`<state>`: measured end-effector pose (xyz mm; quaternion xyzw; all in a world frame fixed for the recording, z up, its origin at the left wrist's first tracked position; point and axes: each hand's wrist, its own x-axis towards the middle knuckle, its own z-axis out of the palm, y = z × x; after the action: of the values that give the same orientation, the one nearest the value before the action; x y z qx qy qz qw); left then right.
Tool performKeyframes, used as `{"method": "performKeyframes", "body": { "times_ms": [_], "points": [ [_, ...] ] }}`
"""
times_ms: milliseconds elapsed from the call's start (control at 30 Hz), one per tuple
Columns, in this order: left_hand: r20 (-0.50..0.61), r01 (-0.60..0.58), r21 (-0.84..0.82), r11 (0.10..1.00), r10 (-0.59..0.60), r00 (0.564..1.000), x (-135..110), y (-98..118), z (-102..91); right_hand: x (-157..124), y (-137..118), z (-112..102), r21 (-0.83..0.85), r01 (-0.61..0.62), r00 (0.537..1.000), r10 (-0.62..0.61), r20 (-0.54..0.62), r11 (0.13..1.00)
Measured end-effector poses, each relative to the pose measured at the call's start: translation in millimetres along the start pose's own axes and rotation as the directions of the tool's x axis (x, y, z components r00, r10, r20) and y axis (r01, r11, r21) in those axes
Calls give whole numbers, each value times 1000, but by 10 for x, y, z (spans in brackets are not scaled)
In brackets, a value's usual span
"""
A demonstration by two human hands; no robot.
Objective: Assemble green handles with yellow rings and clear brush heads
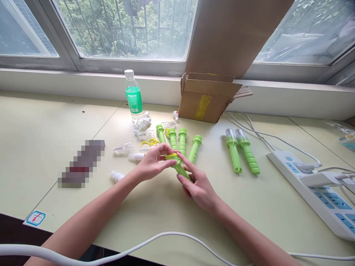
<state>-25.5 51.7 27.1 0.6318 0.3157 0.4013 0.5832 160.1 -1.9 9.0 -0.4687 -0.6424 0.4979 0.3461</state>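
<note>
My right hand (198, 188) grips a green plastic handle (181, 171) with a threaded top, holding it tilted above the table. At that top, the closed fingers of my left hand (151, 162) pinch a yellow ring (172, 155); part of the ring is hidden by the fingers. Just beyond my hands lie several more green handles (195, 147) with bare threads. Loose yellow rings (153, 142), clear plastic caps (124, 147) and small white pieces with clear tips (117, 176) are scattered left of them.
Two green handles with clear caps (232, 151) lie to the right, near a white power strip (310, 188) with plugs and cables. Behind stand a water bottle (134, 96) and an open cardboard box (209, 98). A white cable (166, 233) crosses the front.
</note>
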Motion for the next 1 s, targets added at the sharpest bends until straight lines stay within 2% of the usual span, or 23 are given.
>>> {"method": "performKeyframes", "body": {
  "times_ms": [100,267,600,1000],
  "points": [
    [-35,32,-5,999,-32,999,7,-38,9,12,-22,-7,72,-45,999,44,11,996],
    [-73,45,21,999,-44,996,9,-47,39,26,-18,-15,93,-62,998,61,12,994],
    [-145,17,49,999,-10,989,16,-70,57,28,-7,-8,144,-79,997,77,23,986],
    [-156,-18,175,984,46,987,7,-82,62,14,-1,-2,180,-86,996,83,24,980]
  ]
}}
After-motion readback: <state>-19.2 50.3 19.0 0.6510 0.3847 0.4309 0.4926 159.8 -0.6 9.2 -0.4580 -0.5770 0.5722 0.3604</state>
